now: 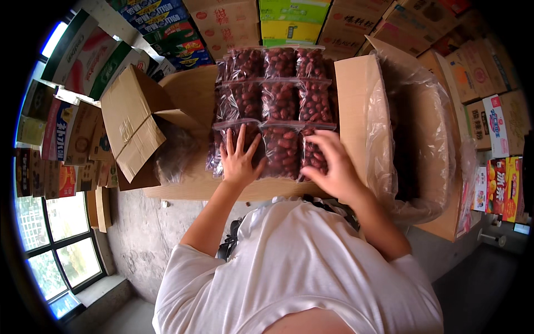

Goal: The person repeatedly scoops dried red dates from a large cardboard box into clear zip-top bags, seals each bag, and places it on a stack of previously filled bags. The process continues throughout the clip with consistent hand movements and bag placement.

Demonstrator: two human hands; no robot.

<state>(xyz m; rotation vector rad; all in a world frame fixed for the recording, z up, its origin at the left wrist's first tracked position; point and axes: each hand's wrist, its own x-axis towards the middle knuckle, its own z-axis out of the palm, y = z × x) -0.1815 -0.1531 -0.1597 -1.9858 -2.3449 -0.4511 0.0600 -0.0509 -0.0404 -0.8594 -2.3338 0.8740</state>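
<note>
Clear zip bags of dark red dried dates (pixel 281 147) lie in rows of three on a wooden table (pixel 189 192). My left hand (pixel 240 158) rests flat, fingers spread, on the near-left bag. At the near-right bag of dates (pixel 314 158), my right hand (pixel 336 170) is curved with thumb and fingers apart, along the bag's right side. Whether its fingertips touch the bag is hard to make out. Behind lie the middle-row bag (pixel 279 101) and the far-row bag (pixel 280 62), each with neighbours on both sides.
Right of the bags stands a large open carton (pixel 356 106) with a clear plastic liner (pixel 425 183) and a dark inside. An opened brown box (pixel 130 114) with plastic sits at the table's left. Stacked cartons (pixel 228 28) line the back and sides; a window (pixel 61 245) is at left.
</note>
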